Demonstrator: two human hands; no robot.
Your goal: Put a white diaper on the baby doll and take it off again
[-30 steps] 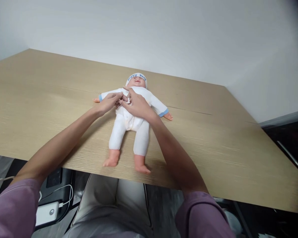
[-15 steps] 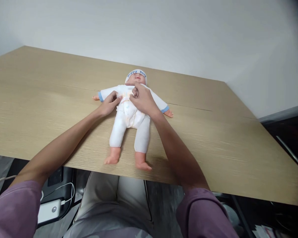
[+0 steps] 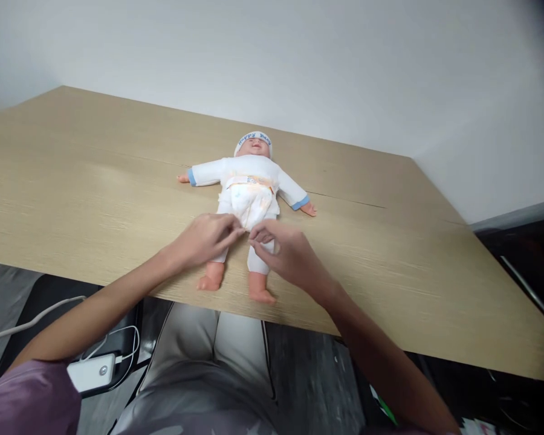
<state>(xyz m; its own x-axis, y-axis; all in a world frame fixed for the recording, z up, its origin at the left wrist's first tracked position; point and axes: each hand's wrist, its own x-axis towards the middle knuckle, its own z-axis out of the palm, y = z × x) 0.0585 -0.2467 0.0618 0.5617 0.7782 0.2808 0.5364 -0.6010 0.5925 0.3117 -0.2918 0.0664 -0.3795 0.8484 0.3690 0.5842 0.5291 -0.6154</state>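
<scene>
**Both hands pinch at the doll's white trousers**

Pinched fingers of the left hand (image 3: pixel 207 237) close on the white cloth at the top of the baby doll's (image 3: pixel 249 193) left-side leg as the head camera sees it, thumb and forefinger meeting on the fabric near the crotch. At about 3 o'clock from it, almost touching, the right hand (image 3: pixel 283 251) curls its fingers over the other trouser leg; its thumb and forefinger look closed on the cloth too, though the exact hold is partly hidden by the knuckles.

Lying on its back on the light wooden table (image 3: pixel 390 254), the doll has its head at 12 o'clock and its bare feet at 6 o'clock, close to the near table edge. Its arms spread out toward 9 and 3 o'clock in a white top with blue cuffs. A white cap (image 3: pixel 252 139) with blue lettering sits on the head. A diaper (image 3: pixel 250 198) with a pale printed band shows at the belly, just above the hands.

Beneath the table edge, at 6 o'clock, the person's lap in light trousers (image 3: pixel 199 362) is visible. At 8 o'clock on the floor lies a white power bank (image 3: pixel 91 371) with a white cable (image 3: pixel 36 317) running off to the left.
</scene>
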